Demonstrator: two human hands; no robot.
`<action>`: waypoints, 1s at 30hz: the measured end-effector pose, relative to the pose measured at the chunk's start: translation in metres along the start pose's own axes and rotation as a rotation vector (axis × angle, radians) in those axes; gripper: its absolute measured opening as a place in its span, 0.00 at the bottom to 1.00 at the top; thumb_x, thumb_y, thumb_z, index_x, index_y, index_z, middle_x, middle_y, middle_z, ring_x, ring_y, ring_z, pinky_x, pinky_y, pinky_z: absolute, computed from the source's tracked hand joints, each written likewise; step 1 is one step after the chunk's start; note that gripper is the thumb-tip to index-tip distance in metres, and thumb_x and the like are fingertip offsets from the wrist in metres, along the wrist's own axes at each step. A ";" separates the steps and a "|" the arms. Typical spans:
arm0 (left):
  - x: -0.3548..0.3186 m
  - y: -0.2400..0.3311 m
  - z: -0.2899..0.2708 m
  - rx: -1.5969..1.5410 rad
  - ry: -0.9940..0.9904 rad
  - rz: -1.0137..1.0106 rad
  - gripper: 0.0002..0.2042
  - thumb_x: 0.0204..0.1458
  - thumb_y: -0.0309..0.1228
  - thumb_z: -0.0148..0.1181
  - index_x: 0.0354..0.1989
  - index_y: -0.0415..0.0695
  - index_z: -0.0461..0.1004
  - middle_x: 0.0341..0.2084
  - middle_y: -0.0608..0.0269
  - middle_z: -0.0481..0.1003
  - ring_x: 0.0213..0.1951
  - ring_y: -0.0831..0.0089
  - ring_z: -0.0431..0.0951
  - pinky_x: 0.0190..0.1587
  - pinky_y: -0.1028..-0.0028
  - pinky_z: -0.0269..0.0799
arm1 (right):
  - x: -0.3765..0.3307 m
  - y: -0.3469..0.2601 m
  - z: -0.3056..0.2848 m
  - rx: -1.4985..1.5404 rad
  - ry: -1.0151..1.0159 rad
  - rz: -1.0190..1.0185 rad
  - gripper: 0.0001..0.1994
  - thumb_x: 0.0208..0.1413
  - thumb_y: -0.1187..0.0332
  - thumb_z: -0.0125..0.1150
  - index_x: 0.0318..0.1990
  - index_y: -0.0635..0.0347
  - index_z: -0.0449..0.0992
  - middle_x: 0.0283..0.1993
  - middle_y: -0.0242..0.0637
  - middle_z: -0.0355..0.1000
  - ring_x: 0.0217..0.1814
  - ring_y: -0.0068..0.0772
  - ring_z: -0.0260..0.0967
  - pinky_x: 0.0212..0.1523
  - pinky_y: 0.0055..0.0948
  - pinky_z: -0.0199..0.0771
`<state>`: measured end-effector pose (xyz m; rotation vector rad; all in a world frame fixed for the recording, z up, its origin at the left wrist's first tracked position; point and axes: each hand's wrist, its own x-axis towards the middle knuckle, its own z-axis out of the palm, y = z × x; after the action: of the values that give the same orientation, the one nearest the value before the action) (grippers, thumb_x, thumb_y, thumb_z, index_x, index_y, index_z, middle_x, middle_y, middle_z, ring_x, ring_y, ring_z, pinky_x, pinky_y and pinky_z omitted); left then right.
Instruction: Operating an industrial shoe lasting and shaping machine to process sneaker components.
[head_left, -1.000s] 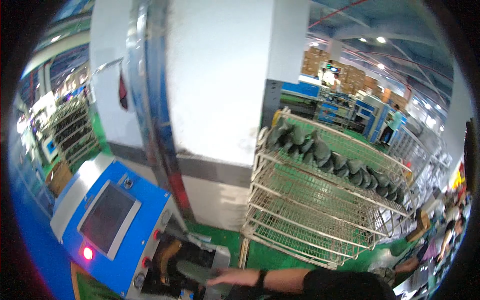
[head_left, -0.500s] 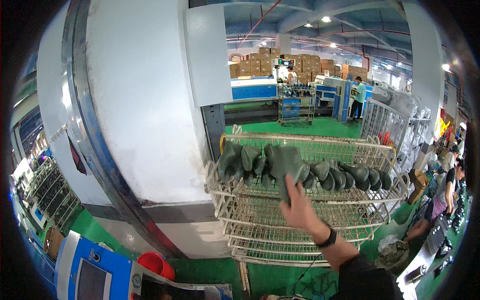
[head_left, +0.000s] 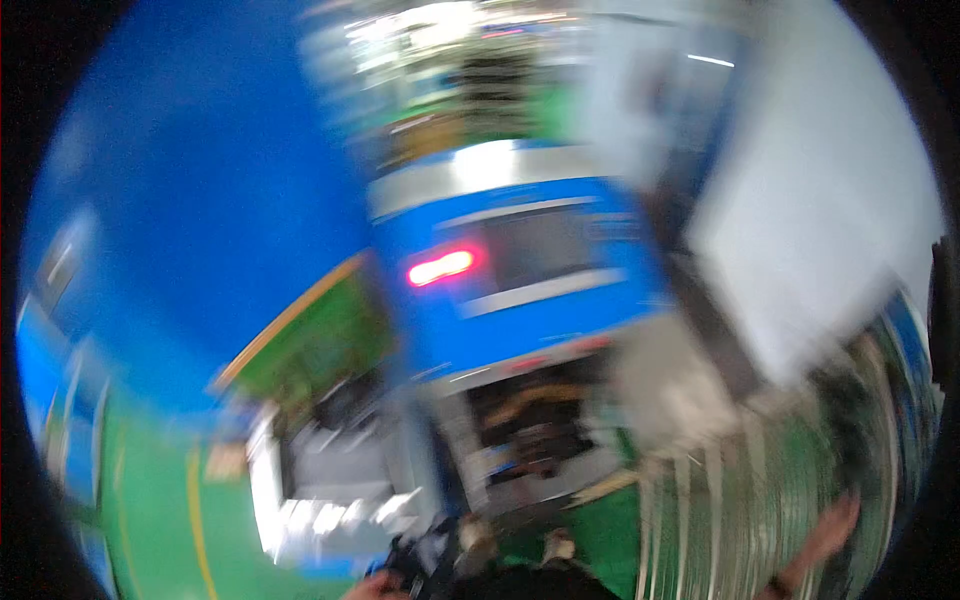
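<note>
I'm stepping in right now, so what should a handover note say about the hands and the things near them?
The picture is heavily motion-blurred.
Right hand: at the lower right, fingers spread, against the wire rack; whether it holds anything is unclear.
Left hand: only a sliver at the bottom edge, state unclear.
Blue machine with a lit red lamp stands ahead, its dark open bay below.
Done or left: cannot tell.
</note>
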<state>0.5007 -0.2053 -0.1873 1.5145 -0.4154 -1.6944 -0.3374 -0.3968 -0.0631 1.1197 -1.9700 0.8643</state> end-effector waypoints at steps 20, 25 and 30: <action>-0.576 -0.439 0.181 0.195 2.474 -1.586 0.10 0.48 0.31 0.55 0.35 0.38 0.76 0.36 0.44 0.79 0.40 0.42 0.78 0.44 0.49 0.72 | -0.180 -0.512 0.008 1.030 -1.314 -1.528 0.11 0.62 0.68 0.59 0.47 0.62 0.82 0.44 0.45 0.80 0.46 0.45 0.78 0.48 0.38 0.77; -0.380 -0.352 0.119 0.304 2.290 -1.000 0.11 0.57 0.30 0.48 0.42 0.37 0.73 0.37 0.40 0.75 0.43 0.42 0.75 0.47 0.53 0.70 | -0.129 -0.591 -0.043 1.487 -0.309 -1.136 0.11 0.60 0.69 0.63 0.45 0.68 0.82 0.44 0.52 0.79 0.42 0.49 0.78 0.45 0.38 0.78; -0.078 -0.215 0.001 0.600 1.629 0.006 0.15 0.50 0.29 0.61 0.48 0.43 0.76 0.43 0.52 0.78 0.47 0.52 0.77 0.50 0.58 0.73 | -0.144 -0.699 -0.021 1.136 -0.305 -1.158 0.26 0.66 0.63 0.51 0.67 0.70 0.61 0.72 0.53 0.58 0.74 0.53 0.55 0.72 0.47 0.51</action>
<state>0.4224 -0.0145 -0.2858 2.6909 0.0117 0.1112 0.3458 -0.6006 -0.0274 2.7033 -0.5122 1.1062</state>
